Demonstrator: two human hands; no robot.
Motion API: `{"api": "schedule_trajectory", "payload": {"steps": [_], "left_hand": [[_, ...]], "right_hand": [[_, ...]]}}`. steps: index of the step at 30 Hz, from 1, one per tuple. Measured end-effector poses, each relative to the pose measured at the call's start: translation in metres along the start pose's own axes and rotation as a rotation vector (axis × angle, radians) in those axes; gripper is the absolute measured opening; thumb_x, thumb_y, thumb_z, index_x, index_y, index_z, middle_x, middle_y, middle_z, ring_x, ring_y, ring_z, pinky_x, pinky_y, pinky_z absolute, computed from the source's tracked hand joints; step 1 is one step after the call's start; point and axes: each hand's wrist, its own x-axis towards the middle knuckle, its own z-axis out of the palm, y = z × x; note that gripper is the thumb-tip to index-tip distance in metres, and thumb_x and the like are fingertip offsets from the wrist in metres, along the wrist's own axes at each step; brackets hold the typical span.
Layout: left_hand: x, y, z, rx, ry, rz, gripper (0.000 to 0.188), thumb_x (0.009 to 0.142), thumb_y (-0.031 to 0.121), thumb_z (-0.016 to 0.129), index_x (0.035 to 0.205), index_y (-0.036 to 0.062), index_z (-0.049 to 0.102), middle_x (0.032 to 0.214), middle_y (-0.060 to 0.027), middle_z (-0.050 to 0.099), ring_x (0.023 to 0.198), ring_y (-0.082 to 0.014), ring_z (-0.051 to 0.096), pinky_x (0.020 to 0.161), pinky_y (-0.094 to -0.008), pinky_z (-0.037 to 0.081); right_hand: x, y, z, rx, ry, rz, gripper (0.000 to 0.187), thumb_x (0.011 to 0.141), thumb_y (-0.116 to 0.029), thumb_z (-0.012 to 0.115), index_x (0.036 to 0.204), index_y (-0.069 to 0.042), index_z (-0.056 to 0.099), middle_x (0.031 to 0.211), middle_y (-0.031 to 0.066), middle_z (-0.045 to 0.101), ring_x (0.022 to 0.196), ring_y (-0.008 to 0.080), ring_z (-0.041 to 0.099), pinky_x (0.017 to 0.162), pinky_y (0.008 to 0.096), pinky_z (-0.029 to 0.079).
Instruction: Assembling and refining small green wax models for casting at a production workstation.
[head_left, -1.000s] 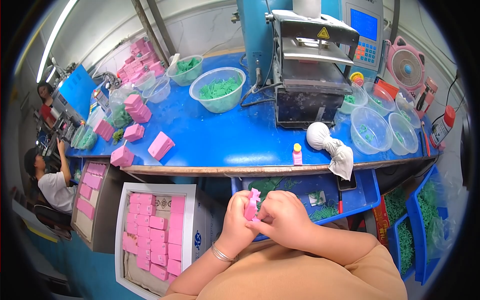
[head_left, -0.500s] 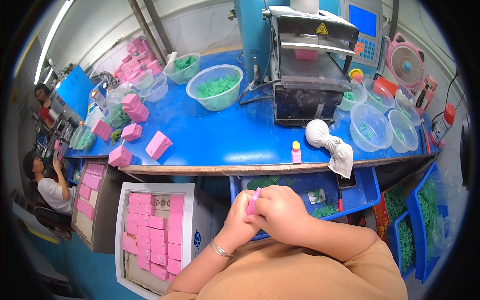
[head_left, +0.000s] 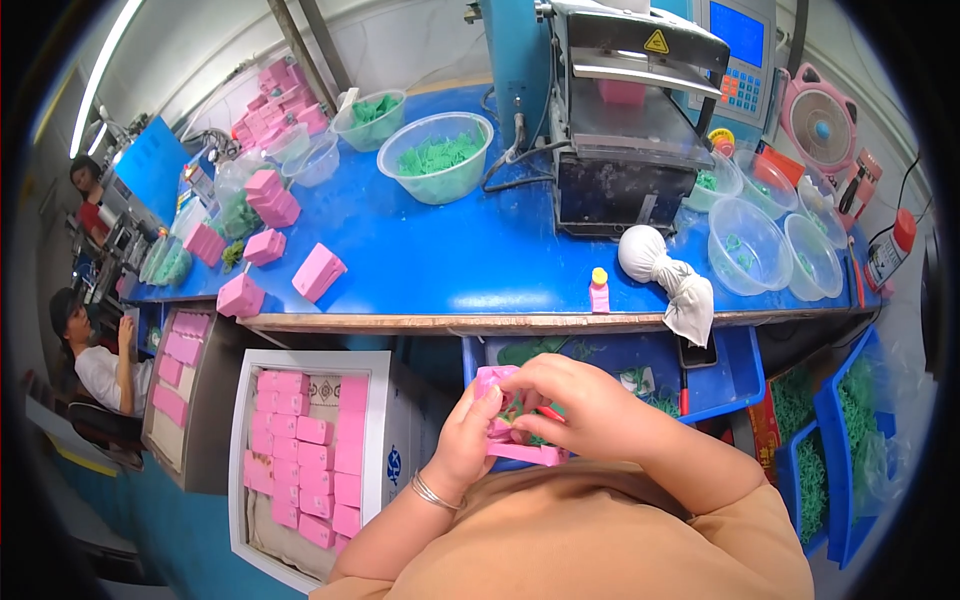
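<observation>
On the left, a white box point(head_left: 378, 400) is holding rows of pink blocks point(head_left: 315, 455). On the blue surface point(head_left: 420, 260), a bowl point(head_left: 447, 188) is holding green pieces. The left hand point(head_left: 465, 430) is gripping a pink mould point(head_left: 494, 376) near the body, by the blue tray point(head_left: 738, 372). A pink slab point(head_left: 528, 455) is jutting out below. The right hand point(head_left: 580, 395) is curling toward the mould, fingers bent; a red item is showing there, grip unclear. Right of the press point(head_left: 630, 180), a white pouch point(head_left: 645, 255) is draping over the edge.

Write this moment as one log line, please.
left hand: holds pink block part; right hand: beside it, grip unclear; blue tray: green strands inside; white cloth pouch: on blue workbench
</observation>
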Motion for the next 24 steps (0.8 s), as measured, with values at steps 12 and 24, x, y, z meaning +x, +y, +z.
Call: {"api": "schedule_trajectory", "payload": {"steps": [12, 24], "left_hand": [[-0.005, 0.001, 0.005, -0.022, -0.088, -0.111, 0.031, 0.098, 0.028, 0.039, 0.119, 0.0062, 0.044, 0.092, -0.0069, 0.053, 0.071, -0.0155, 0.053, 0.064, -0.0291, 0.046], [-0.006, 0.001, 0.02, 0.082, -0.108, -0.109, 0.032, 0.095, 0.031, 0.041, 0.114, 0.0041, 0.044, 0.093, -0.0094, 0.055, 0.071, -0.018, 0.054, 0.067, -0.0338, 0.046]], "right_hand": [[-0.003, 0.007, -0.003, -0.105, -0.029, -0.171, 0.006, 0.078, -0.009, 0.062, 0.079, -0.003, 0.06, 0.077, 0.0118, 0.057, 0.072, 0.0316, 0.058, 0.061, 0.0397, 0.047], [-0.026, 0.012, -0.003, -0.006, 0.095, -0.137, 0.007, 0.079, -0.005, 0.062, 0.084, -0.004, 0.058, 0.08, 0.011, 0.057, 0.072, 0.0308, 0.058, 0.062, 0.0379, 0.047]]}}
